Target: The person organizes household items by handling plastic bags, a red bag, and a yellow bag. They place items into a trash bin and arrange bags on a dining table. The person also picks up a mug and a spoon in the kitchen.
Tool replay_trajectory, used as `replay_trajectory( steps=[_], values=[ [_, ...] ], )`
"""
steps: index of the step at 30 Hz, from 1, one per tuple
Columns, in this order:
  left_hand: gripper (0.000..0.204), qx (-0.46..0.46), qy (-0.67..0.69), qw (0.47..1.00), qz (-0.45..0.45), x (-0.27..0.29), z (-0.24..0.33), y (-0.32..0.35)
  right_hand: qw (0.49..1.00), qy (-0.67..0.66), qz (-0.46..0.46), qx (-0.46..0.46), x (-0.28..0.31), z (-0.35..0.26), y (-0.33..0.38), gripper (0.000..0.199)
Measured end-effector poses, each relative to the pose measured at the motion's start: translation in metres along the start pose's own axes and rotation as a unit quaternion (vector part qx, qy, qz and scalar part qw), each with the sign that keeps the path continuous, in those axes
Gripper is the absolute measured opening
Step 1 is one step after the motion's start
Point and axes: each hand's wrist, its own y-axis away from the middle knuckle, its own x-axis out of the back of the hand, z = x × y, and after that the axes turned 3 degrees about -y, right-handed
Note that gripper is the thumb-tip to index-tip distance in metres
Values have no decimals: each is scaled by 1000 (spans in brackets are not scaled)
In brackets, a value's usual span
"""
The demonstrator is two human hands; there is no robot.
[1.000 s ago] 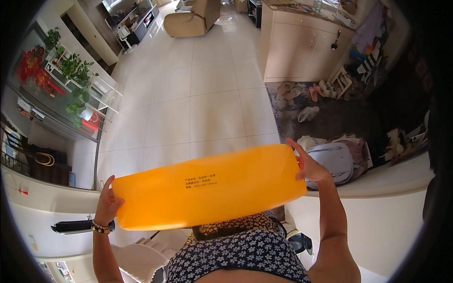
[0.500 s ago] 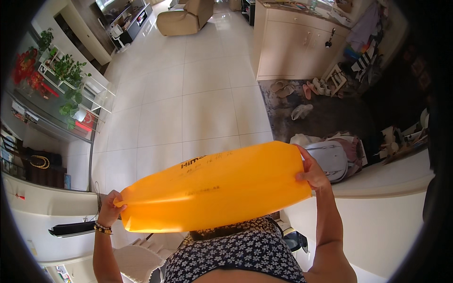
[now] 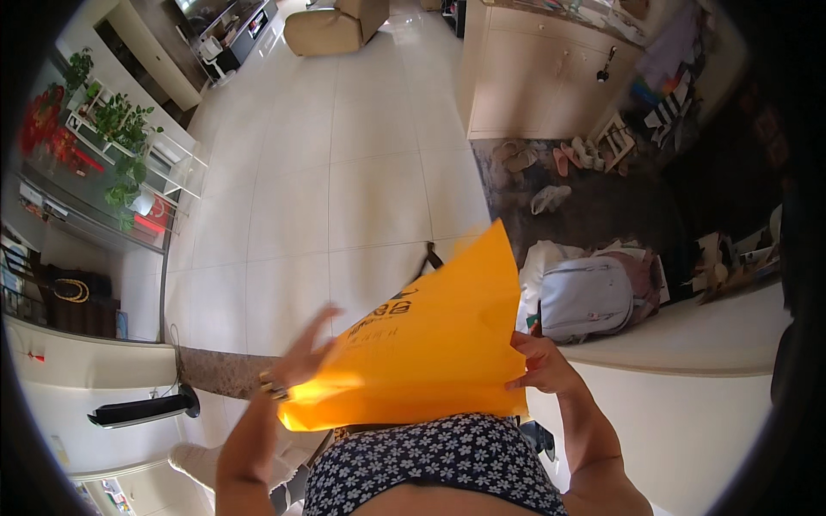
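A large yellow plastic bag [image 3: 422, 370] with dark print spreads in front of my waist, one corner pointing up and away. My right hand [image 3: 542, 363] grips its right edge, thumb on the near face and some fingers hidden behind. At the bag's left side is my left hand [image 3: 303, 354], smeared by motion, with thumb and finger apart; whether its palm touches the plastic is unclear. A dark strap-like piece [image 3: 430, 256] shows just beyond the bag's upper edge.
To the right, a pale grey backpack [image 3: 585, 297] stands by a low wall. Shoes [image 3: 516, 159] lie on a dark mat near a beige cabinet [image 3: 525, 82]. Potted plants on a white stand [image 3: 181, 168] are at far left. A black slim appliance [image 3: 142, 411] is at lower left.
The bag has gone from stretched sideways between both hands to a tilted, pointed shape. My left hand has let go of its left end and moved right; my right hand has shifted lower and left.
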Motion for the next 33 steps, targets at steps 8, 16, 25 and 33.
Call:
replay_trajectory(
  steps=[8,16,25,33],
  values=[
    [59,0,121,934,-337,-89,24,-26,982,157,43,-97,50,-25,48,49],
    [89,-57,74,909,-406,-59,27,-77,827,540,124,-89,37,-46,26,88],
    [85,-131,98,879,-448,-14,4,-205,936,287,196,-60,125,-67,-141,18],
    [83,-104,160,869,-457,30,-3,-296,891,332,295,-95,152,-121,-214,4]
  ],
)
